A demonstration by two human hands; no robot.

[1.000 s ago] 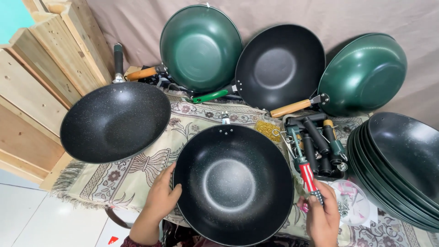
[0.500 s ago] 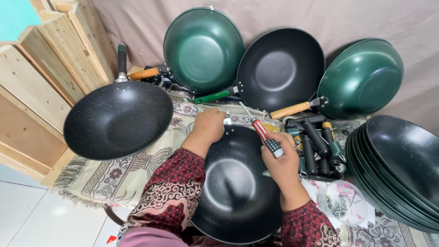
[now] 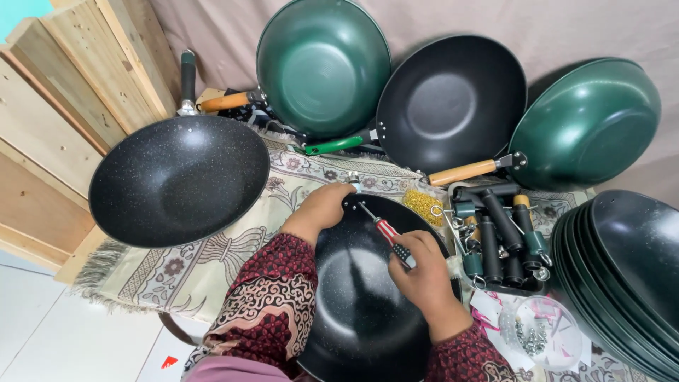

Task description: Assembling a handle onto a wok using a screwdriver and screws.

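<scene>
The black wok (image 3: 368, 304) lay flat in front of the person at 6 o'clock, on the patterned cloth (image 3: 205, 262), its bowl facing up so the far rim was within easy reach. The left hand (image 3: 322, 209) pressed down on that rim at about 11 o'clock of the wok, fingers closed over the edge beside a small metal bracket (image 3: 353, 181) — apparently to keep the pan from rocking. The right hand (image 3: 423, 272) was wrapped tightly around a screwdriver (image 3: 385, 233) with a red and black handle, its tip angled up toward 11 o'clock, meeting the rim just beside the left hand's grip.

The supplies sat close at hand. A tray (image 3: 495, 237) of loose black and green handles lay at 3 o'clock of the wok, a small heap of yellow bits (image 3: 423, 205) at 1 o'clock, and a clear dish of screws (image 3: 537, 336) at 4 o'clock — all on the right hand's side.

Finished pans stood out of the way: a speckled wok (image 3: 180, 180) at 10 o'clock leaning on wooden boards (image 3: 64, 106), and 3 woks propped against the back drape — a green one (image 3: 322, 67), a black one (image 3: 449, 102), another green one (image 3: 587, 124). A stack of bare bowls (image 3: 629, 276) waited at 3 o'clock, nested to save room.
</scene>
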